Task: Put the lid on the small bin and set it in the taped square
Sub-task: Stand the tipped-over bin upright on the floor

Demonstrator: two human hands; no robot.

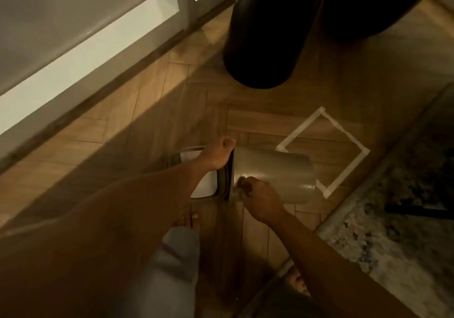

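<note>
The small grey bin (275, 173) is tipped on its side over the wooden floor, its base pointing right toward the taped square (321, 150). The grey lid (208, 185), with a lighter centre panel, sits at the bin's mouth on the left. My left hand (216, 155) is closed over the top edge where lid and bin meet. My right hand (260, 200) grips the bin's rim on the near side. The bin's base overlaps the left corner of the tape outline.
A large black cylinder-shaped object (267, 35) stands behind the taped square. A speckled rug (393, 219) borders the floor on the right. A white cabinet front and dark skirting (98, 89) run along the left. My bare feet (189, 219) are below the bin.
</note>
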